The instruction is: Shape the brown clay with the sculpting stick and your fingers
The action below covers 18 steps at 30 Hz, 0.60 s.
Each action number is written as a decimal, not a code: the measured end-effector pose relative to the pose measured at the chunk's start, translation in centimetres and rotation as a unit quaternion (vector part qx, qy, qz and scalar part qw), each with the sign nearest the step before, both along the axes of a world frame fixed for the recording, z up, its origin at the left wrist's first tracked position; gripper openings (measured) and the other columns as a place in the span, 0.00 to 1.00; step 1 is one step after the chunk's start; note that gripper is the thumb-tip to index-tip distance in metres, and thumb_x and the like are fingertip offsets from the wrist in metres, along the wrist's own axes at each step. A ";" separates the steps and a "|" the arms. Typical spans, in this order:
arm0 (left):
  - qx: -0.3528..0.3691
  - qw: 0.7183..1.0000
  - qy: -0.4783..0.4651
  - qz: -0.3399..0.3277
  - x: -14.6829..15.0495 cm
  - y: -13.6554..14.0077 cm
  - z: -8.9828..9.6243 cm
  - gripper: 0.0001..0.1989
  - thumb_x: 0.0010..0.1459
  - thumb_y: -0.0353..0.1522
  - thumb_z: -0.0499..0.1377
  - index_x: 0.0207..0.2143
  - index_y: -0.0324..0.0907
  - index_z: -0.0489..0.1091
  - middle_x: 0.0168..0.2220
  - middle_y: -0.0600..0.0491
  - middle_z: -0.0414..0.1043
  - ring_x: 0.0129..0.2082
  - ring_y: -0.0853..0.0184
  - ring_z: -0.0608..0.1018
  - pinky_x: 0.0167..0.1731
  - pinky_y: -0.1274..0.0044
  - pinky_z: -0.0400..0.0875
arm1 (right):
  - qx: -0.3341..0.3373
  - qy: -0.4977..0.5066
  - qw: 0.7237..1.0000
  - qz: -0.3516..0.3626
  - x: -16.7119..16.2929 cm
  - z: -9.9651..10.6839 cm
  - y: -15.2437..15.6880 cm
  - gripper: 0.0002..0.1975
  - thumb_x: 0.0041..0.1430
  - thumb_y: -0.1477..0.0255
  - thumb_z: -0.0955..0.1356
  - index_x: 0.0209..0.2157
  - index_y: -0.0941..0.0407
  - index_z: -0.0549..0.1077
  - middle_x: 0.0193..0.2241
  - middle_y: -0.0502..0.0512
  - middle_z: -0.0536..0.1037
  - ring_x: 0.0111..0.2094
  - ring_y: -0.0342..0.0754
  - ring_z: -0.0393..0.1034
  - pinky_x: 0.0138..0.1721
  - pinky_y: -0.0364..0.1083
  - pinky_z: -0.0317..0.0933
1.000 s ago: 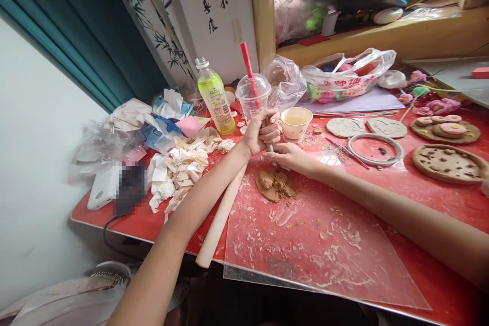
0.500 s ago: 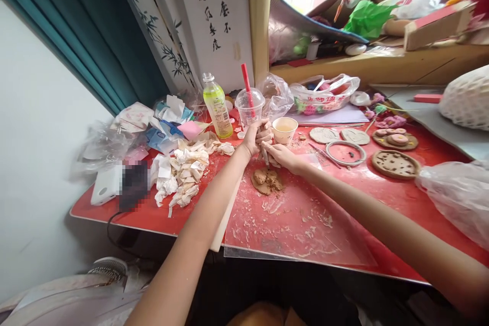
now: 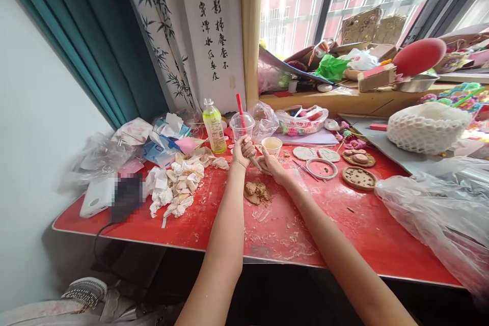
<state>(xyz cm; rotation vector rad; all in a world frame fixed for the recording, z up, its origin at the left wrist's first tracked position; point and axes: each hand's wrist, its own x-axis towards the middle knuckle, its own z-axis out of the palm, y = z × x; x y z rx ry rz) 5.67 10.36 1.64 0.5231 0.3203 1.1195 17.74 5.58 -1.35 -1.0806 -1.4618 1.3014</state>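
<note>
My left hand (image 3: 245, 152) is closed in a fist around a slim, pale stick-like tool (image 3: 255, 164). The tool slants down to the right, and the fingers of my right hand (image 3: 269, 164) close on its lower end. Just below both hands lies a flat piece of brown clay (image 3: 250, 197) with rough, crumbly lumps (image 3: 261, 191) on top. A paper cup (image 3: 271, 146) of cloudy liquid stands right behind my right hand. Behind my left hand is a clear plastic cup (image 3: 242, 125) with a red straw. My fingers hide most of the tool.
Crumpled tissues (image 3: 182, 181), a drink bottle (image 3: 214, 127) and a white device (image 3: 97, 197) occupy the left side. To the right lie a clay ring (image 3: 321, 168), a spotted clay disc (image 3: 359, 178) and a large plastic bag (image 3: 424, 209). Clay crumbs dot the red table (image 3: 367, 234).
The camera view has tilted up and turned right, showing more window. The tool pointed down near the clay earlier; now it slants between my hands, slightly higher above the clay.
</note>
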 end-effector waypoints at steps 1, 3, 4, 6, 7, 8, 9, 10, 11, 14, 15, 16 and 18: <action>0.005 1.000 -0.010 0.015 0.0 0.1 -0.1 0.20 0.65 0.32 0.41 0.18 0.40 0.50 0.09 0.64 0.35 0.07 0.78 0.44 0.10 0.85 0.41 | 0.000 0.011 1.000 -0.006 0.1 0.0 0.0 0.31 0.55 0.45 0.55 0.18 0.56 0.67 0.07 0.44 0.50 0.12 0.39 0.41 0.14 0.42 0.41; 0.010 0.999 -0.022 0.036 0.2 0.1 -0.3 0.20 0.65 0.32 0.41 0.18 0.40 0.49 0.09 0.64 0.35 0.07 0.78 0.45 0.10 0.85 0.43 | -0.004 0.037 0.999 -0.020 0.2 -0.2 0.2 0.30 0.54 0.45 0.56 0.17 0.56 0.65 0.07 0.44 0.50 0.12 0.38 0.40 0.15 0.42 0.40; 0.010 0.999 -0.025 0.042 0.4 0.0 -0.4 0.20 0.65 0.32 0.41 0.18 0.41 0.49 0.09 0.64 0.35 0.08 0.78 0.45 0.11 0.84 0.43 | -0.007 0.049 0.998 -0.026 0.3 -0.3 0.3 0.29 0.53 0.45 0.58 0.16 0.56 0.63 0.08 0.44 0.51 0.12 0.38 0.40 0.15 0.42 0.40; 0.010 0.998 -0.032 0.053 1.1 -0.2 -0.6 0.19 0.65 0.32 0.43 0.18 0.41 0.49 0.10 0.64 0.36 0.08 0.78 0.45 0.11 0.84 0.43 | -0.014 0.073 0.996 -0.041 0.3 -0.5 0.5 0.28 0.51 0.45 0.61 0.15 0.55 0.59 0.10 0.44 0.53 0.13 0.37 0.43 0.15 0.42 0.40; 0.011 0.997 -0.037 0.061 1.4 -0.3 -0.7 0.19 0.65 0.32 0.43 0.19 0.41 0.49 0.10 0.64 0.36 0.08 0.78 0.45 0.11 0.84 0.43 | -0.018 0.085 0.995 -0.048 0.4 -0.6 0.7 0.28 0.50 0.45 0.62 0.16 0.55 0.58 0.11 0.44 0.55 0.13 0.37 0.44 0.14 0.42 0.40; 0.012 0.997 -0.044 0.070 1.7 -0.4 -0.8 0.20 0.65 0.32 0.43 0.19 0.41 0.48 0.10 0.64 0.36 0.08 0.78 0.45 0.11 0.84 0.43 | -0.023 0.096 0.994 -0.052 0.4 -0.6 0.8 0.28 0.49 0.45 0.62 0.16 0.55 0.57 0.11 0.44 0.56 0.13 0.36 0.45 0.14 0.42 0.40; 0.014 0.995 -0.052 0.080 2.0 -0.5 -0.9 0.20 0.65 0.32 0.43 0.19 0.41 0.48 0.10 0.63 0.36 0.08 0.78 0.45 0.11 0.84 0.44 | -0.028 0.104 0.993 -0.052 0.5 -0.6 0.8 0.27 0.49 0.45 0.62 0.17 0.55 0.56 0.11 0.44 0.56 0.12 0.36 0.45 0.14 0.42 0.39; 0.016 0.994 -0.060 0.090 2.1 -0.5 -1.0 0.20 0.65 0.31 0.42 0.19 0.41 0.47 0.10 0.63 0.36 0.09 0.78 0.45 0.12 0.84 0.44 | -0.033 0.111 0.992 -0.048 0.5 -0.6 0.8 0.27 0.49 0.45 0.62 0.17 0.54 0.56 0.11 0.44 0.55 0.12 0.36 0.44 0.13 0.42 0.38; 0.017 0.993 -0.067 0.100 2.2 -0.6 -1.1 0.20 0.65 0.31 0.42 0.18 0.41 0.47 0.10 0.63 0.37 0.09 0.78 0.46 0.12 0.84 0.45 | -0.036 0.115 0.992 -0.041 0.6 -0.5 0.8 0.27 0.49 0.45 0.62 0.17 0.54 0.56 0.10 0.43 0.54 0.11 0.36 0.43 0.13 0.42 0.37; 0.021 0.990 -0.080 0.117 2.1 -0.6 -1.2 0.20 0.65 0.31 0.43 0.18 0.41 0.46 0.10 0.63 0.37 0.09 0.78 0.46 0.12 0.84 0.45 | -0.039 0.124 0.991 -0.021 0.6 -0.3 0.7 0.25 0.49 0.48 0.64 0.18 0.55 0.57 0.10 0.42 0.53 0.11 0.35 0.41 0.13 0.41 0.35; 0.023 0.989 -0.082 0.119 2.0 -0.6 -1.2 0.20 0.65 0.31 0.43 0.18 0.41 0.47 0.10 0.63 0.37 0.09 0.78 0.46 0.12 0.84 0.45 | -0.039 0.126 0.991 -0.017 0.6 -0.3 0.7 0.24 0.49 0.49 0.65 0.18 0.55 0.58 0.10 0.42 0.53 0.11 0.35 0.41 0.13 0.41 0.34; 0.024 0.989 -0.083 0.119 1.9 -0.5 -1.1 0.20 0.65 0.31 0.42 0.18 0.41 0.47 0.10 0.63 0.36 0.09 0.78 0.46 0.12 0.84 0.45 | -0.039 0.128 0.991 -0.015 0.6 -0.3 0.7 0.24 0.49 0.50 0.65 0.18 0.55 0.59 0.10 0.42 0.54 0.11 0.35 0.42 0.13 0.41 0.34; 0.026 0.990 -0.083 0.114 1.9 -0.5 -1.0 0.20 0.65 0.30 0.41 0.18 0.41 0.48 0.10 0.63 0.35 0.08 0.78 0.45 0.12 0.84 0.44 | -0.044 0.128 0.991 -0.013 0.6 -0.4 0.7 0.22 0.48 0.52 0.67 0.19 0.56 0.60 0.10 0.42 0.55 0.11 0.34 0.43 0.13 0.41 0.34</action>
